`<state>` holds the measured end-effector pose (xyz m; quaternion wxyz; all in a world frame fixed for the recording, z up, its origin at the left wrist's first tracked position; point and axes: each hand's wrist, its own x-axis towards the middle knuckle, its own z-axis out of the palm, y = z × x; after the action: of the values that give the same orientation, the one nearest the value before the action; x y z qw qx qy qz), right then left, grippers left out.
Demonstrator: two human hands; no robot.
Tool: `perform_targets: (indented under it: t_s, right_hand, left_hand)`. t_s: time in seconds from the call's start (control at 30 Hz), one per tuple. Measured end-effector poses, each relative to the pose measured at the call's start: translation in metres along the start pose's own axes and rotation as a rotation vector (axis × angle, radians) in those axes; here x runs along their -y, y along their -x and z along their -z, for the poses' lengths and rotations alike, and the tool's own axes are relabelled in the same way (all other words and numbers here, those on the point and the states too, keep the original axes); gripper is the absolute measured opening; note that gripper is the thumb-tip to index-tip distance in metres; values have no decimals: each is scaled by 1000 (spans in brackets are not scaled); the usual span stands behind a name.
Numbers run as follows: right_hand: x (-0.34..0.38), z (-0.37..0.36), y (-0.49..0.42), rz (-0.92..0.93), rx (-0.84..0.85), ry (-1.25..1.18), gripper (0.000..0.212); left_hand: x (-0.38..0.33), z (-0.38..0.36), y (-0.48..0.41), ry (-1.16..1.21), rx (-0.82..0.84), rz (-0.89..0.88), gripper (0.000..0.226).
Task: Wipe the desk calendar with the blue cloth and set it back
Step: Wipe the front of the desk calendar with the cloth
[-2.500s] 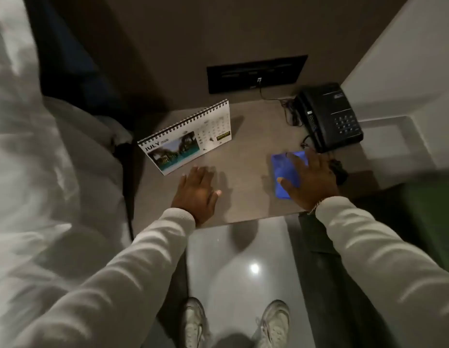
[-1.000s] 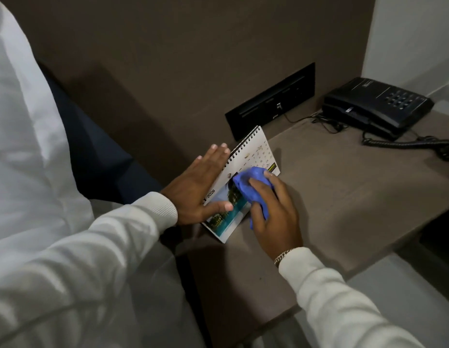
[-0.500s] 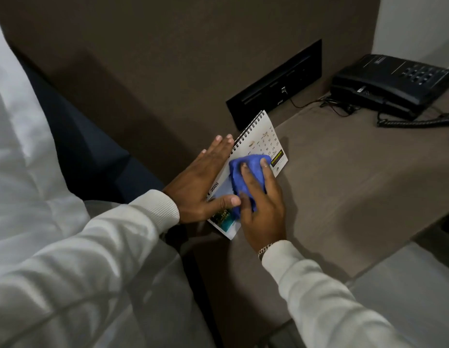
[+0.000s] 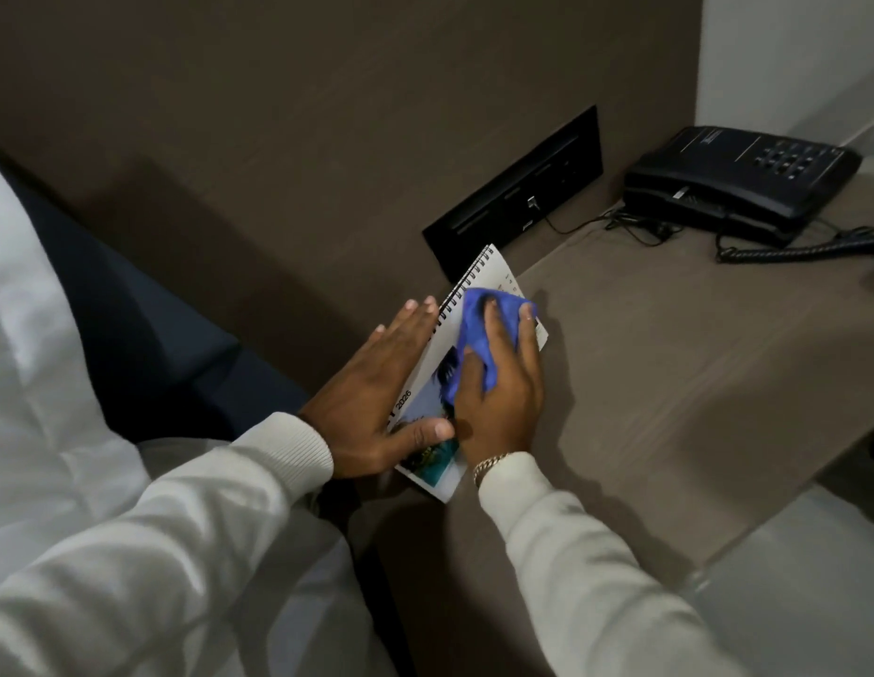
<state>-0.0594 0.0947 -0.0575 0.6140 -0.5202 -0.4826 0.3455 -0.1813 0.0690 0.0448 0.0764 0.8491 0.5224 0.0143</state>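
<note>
The spiral-bound desk calendar [image 4: 437, 364] stands at the left end of the brown table [image 4: 669, 383], its front page showing a photo and a date grid. My left hand [image 4: 376, 393] holds it from behind, fingers flat along the back and thumb on the lower front. My right hand [image 4: 503, 383] presses the blue cloth [image 4: 474, 329] flat against the upper part of the front page. The cloth and hand cover most of the date grid.
A black telephone [image 4: 738, 188] with its coiled cord [image 4: 796, 251] sits at the table's far right. A black socket panel [image 4: 513, 197] is set in the brown wall behind the calendar. White bedding [image 4: 58, 432] lies to the left.
My right hand has slid the blue cloth up the calendar page toward the spiral edge. My left hand keeps the same hold on the calendar.
</note>
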Motion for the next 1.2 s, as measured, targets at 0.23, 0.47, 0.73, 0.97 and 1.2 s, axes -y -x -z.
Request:
perform_targets:
  t_s: [0.23, 0.47, 0.73, 0.97, 1.2]
  right_hand:
    - [-17, 9, 24, 50, 60, 16, 48]
    - [-15, 6, -26, 6, 35, 47, 48]
    - [-20, 7, -2, 65, 118, 27, 49]
    - [-25, 11, -4, -104, 77, 118, 53]
    - [-7, -3, 7, 6, 99, 2, 52]
  left_hand:
    - [-4, 3, 0, -63, 22, -10, 105]
    - [-4, 6, -2, -134, 45, -25, 105]
    - [-2, 4, 1, -168, 42, -23, 106]
    - [-1, 3, -2, -116, 33, -29, 106]
    - [-2, 2, 0, -131, 33, -28, 105]
